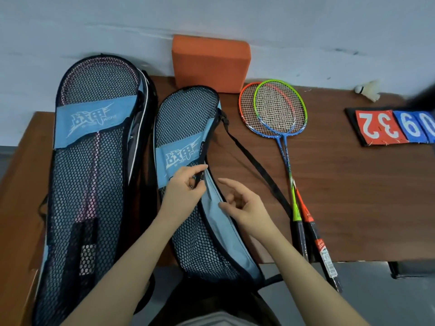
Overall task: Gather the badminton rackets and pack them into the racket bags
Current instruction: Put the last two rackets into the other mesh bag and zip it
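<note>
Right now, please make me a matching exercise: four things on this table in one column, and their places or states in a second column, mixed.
Things
1. left bag
2. middle bag
3. green and orange rackets
4. shuttlecock

Places or states
A. far right, near the wall
B. lying bare on the table
C. holds a pink racket
D. its edge pinched by the left hand

Pairs: 1-C, 2-D, 3-B, 4-A

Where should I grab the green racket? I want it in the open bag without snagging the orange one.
Judging by the pose, take the green racket by its black handle, coming from the near table edge with the right hand. The handles overhang toward you, side by side, while the heads overlap, green on top of the orange racket. Lifting it handle-first should clear.
</note>
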Demonstrator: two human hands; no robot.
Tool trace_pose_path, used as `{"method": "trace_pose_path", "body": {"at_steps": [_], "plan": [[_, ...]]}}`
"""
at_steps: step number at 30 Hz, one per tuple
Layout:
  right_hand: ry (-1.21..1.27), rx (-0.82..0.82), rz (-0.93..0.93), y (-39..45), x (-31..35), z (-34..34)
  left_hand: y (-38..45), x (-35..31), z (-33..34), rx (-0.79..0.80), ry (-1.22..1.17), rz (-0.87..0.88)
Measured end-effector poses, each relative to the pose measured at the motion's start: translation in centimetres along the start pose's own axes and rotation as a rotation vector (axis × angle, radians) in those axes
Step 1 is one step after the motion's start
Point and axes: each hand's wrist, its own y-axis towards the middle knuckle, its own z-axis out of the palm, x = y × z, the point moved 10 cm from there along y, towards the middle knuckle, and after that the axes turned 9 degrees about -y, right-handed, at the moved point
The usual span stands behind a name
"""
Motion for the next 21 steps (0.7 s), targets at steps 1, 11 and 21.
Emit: {"method": "trace_pose_path", "body": {"at_steps": [1, 11, 21], "plan": [[-0.048, -0.008, -0.017, 0.1, 0.2, 0.5, 0.0, 0.4, 0.2, 0.033, 0.042, -0.006], [-0.306, -0.297, 0.107, -0.9, -4.0, -2.3, -1.4, -0.7, -1.0, 0.016, -0.024, 0.154], [-0.399, -0.407, 0.158, -1.4, -6.5, -5.0, -2.0, -1.2, 0.7, 0.023, -0.068, 0.197]]}}
